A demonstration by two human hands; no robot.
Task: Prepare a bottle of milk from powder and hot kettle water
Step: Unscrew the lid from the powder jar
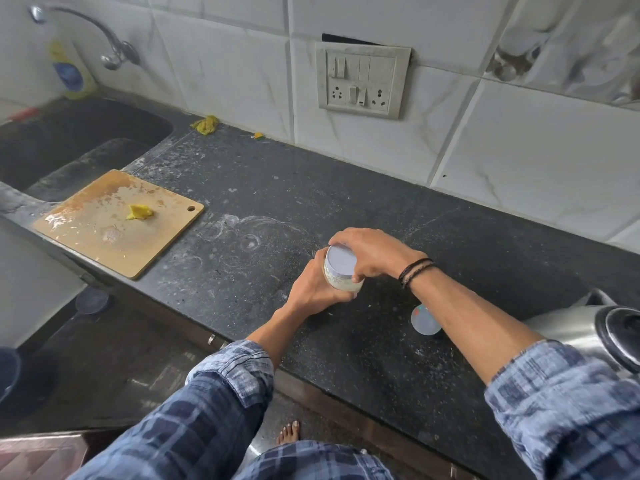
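Note:
A small clear jar of white powder (341,280) with a pale lid (341,260) stands on the dark counter (346,202), mid-frame. My left hand (311,285) wraps around the jar's body from the near left. My right hand (367,249) grips the lid's rim from above and the right. A clear bottle with a cap (425,320) stands just behind my right forearm, partly hidden. A steel kettle (588,327) sits at the right edge, lid shut.
A wooden cutting board (117,223) with a yellow lump lies left, next to a dark sink (69,140) with a tap. A switch and socket panel (362,81) is on the tiled wall. A yellow scrubber (205,124) lies by the wall.

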